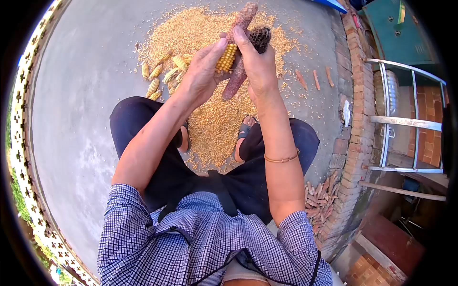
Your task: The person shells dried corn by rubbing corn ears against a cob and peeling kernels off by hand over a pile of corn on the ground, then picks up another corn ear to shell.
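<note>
Above the loose kernels, my two hands are close together. My left hand (202, 69) is closed around an ear of corn (226, 58) with yellow kernels on its lower part. A bare reddish stretch in line with it rises past my right thumb and looks like the same ear. My right hand (259, 62) grips a bare corn cob (234, 83), slanted across the ear and pressed close to it. The cob's upper end, beside my right fingers, is dark and ragged. My fingers hide where ear and cob meet.
Loose corn kernels (214, 128) spread over the concrete floor (76, 95) and between my feet. Several unshelled ears (153, 87) lie at left. Bare cobs (316, 80) lie at right, with a cob pile (322, 200) by the brick edge (360, 95). A metal railing (405, 124) stands beyond.
</note>
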A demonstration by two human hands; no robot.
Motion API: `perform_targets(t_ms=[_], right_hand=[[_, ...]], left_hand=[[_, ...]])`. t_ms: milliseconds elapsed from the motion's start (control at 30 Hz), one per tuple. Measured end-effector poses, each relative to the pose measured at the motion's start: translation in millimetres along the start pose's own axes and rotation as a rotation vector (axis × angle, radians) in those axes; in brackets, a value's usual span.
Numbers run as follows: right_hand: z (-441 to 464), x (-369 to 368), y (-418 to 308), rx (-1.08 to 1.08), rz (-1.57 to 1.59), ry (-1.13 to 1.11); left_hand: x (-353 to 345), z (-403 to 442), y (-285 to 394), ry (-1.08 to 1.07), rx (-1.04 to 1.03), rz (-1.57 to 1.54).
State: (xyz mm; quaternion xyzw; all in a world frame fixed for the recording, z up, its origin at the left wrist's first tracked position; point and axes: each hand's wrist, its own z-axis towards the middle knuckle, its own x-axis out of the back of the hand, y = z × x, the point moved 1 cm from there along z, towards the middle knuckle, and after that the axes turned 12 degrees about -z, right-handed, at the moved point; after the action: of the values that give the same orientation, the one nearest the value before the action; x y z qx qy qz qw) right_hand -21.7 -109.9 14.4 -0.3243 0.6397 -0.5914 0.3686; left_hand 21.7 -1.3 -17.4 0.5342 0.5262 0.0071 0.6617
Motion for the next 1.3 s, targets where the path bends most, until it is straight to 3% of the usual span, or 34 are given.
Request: perform_targets(t_ms=[100, 233, 300, 333, 533, 633, 800, 900, 967, 1033, 1067, 1167, 1300], right_hand=[[-0.4, -8.0, 12.6, 0.087, -0.121, 0.072], [-4.3, -18.4, 17.7, 0.158, -0.375, 0.324], [-8.2, -16.7, 14.2, 0.053, -0.53, 0.374], [-1.8, -15.9, 24.6, 0.128, -0.49, 0.494], [2.9, -8.2, 17.1, 0.131, -0.507, 0.388], [4.7, 3.7, 6.0, -0.032, -0.265, 0.192], [-1.0, -1.7, 6.7, 0.035, -0.039, 0.031], [-5.4, -13.2, 10.3, 0.092, -0.368, 0.129], [-4.7, -16.4, 18.9, 0.097, -0.335, 0.241], [-5.3, -16.1, 20.6, 0.107, -0.374, 0.327], [-1.4, -14.8, 25.4, 0.098, -0.401, 0.491], [0.8, -16.8, 32.4, 0.1, -0.438, 0.499], [2.3, -8.4, 10.6, 0.024, -0.392, 0.255]], left_hand=[[6.5, 3.4, -2.3, -0.074, -0.046, 0.211], [-10.7, -5.3, -15.5, 0.085, -0.164, 0.238], [-6.3, -11.8, -13.4, 0.072, -0.052, 0.277], [-3.2, -11.1, -12.1, 0.067, 0.007, 0.295], [-5.8, -6.0, -10.5, -0.048, 0.014, -0.034], [-3.3, -4.8, -4.1, 0.036, 0.077, -0.067], [-0.2, -0.5, -3.4, 0.047, 0.038, -0.108], [3.6, 1.1, -5.9, -0.076, 0.001, -0.007], [-1.8, -0.7, -13.7, 0.002, -0.088, 0.127], [-1.9, -6.6, -20.0, 0.012, -0.031, 0.116], [-2.3, -5.7, -21.6, 0.011, -0.005, 0.114], [3.8, -2.4, -28.6, 0.074, 0.005, 0.063], [5.6, -0.5, -11.2, -0.012, 0.015, -0.095]])
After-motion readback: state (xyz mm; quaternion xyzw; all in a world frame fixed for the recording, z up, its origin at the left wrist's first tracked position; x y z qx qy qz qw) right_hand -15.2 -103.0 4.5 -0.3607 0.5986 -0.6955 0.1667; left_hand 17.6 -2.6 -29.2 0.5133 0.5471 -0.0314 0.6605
